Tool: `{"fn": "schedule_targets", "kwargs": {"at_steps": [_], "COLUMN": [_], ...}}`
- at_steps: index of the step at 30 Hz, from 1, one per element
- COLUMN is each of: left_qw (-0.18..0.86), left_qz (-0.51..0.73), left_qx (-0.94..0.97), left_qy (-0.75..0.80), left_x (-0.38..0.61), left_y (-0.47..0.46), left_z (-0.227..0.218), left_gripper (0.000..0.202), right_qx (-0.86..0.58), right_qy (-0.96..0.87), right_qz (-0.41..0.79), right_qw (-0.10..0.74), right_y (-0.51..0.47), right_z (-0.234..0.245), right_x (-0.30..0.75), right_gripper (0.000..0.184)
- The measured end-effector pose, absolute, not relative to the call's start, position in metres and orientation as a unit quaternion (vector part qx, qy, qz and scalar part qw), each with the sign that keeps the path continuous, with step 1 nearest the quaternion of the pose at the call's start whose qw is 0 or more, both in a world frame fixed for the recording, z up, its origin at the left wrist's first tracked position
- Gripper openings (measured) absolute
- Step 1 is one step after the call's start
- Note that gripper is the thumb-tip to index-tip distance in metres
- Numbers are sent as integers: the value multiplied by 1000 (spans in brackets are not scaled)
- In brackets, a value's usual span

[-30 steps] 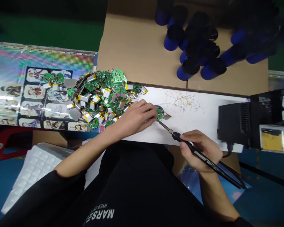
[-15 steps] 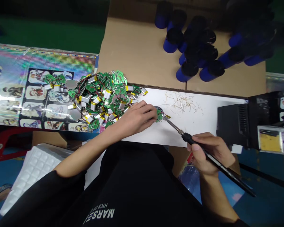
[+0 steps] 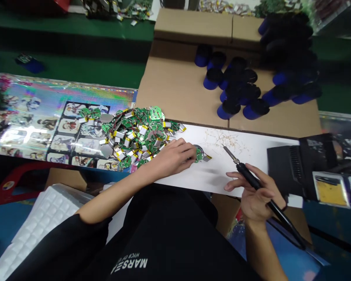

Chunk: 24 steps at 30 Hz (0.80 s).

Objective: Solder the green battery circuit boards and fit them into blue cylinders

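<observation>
My left hand [image 3: 174, 158] holds a small round green circuit board [image 3: 198, 154] against the white work board [image 3: 213, 177], with a flat silver battery [image 3: 206, 157] attached at its edge. My right hand [image 3: 253, 191] grips a black-handled soldering iron [image 3: 247, 175] like a pen. The iron's metal tip [image 3: 227, 152] is in the air, a little to the right of the round board and not touching it. Behind my left wrist lies a heap of green circuit boards with silver batteries and red wires [image 3: 137, 134].
Solder scraps [image 3: 222, 139] lie on the white board. Blue cylinders with black caps [image 3: 236, 84] stand on cardboard [image 3: 175, 88] beyond it. A black soldering station [image 3: 289, 168] is on the right, white foam [image 3: 41, 230] at lower left, a shiny printed sheet [image 3: 26, 103] on the left.
The iron's tip has moved away from the round board, up and to the right. The view has tilted farther out, showing more of the far side. My left hand stays on the board.
</observation>
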State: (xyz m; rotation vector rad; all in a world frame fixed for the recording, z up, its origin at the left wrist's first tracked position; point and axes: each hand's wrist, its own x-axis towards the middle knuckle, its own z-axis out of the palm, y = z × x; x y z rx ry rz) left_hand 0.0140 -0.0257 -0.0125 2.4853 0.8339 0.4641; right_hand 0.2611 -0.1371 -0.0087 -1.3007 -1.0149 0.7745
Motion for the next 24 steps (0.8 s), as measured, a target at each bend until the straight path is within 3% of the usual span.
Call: {"fn": "schedule_targets", "kwargs": {"at_steps": [3, 8, 13, 17, 20, 24], "left_qw": [209, 206, 298, 414, 386, 224], "left_qz": [178, 234, 248, 291, 341, 412], "left_qx": [908, 888, 852, 788, 754, 702], "left_qy": [317, 338, 351, 351, 407, 536], "left_x": [12, 13, 19, -10, -57, -125], "left_y": [-30, -42, -45, -21, 23, 107], "left_z": [-14, -27, -28, 12, 46, 56], "left_gripper": [22, 28, 9, 19, 25, 32], "right_qx": [-553, -598, -552, -521, -531, -518], "right_qy": [-454, -514, -536, -596, -640, -668], "right_qz": [330, 251, 261, 240, 215, 205], "right_qw": [616, 562, 583, 562, 511, 494], "right_y": [-136, -130, -125, -123, -122, -119], "right_z": [-11, -16, -25, -38, -51, -67], "right_x": [262, 259, 242, 227, 217, 208], "right_gripper": [69, 25, 29, 27, 22, 23]}}
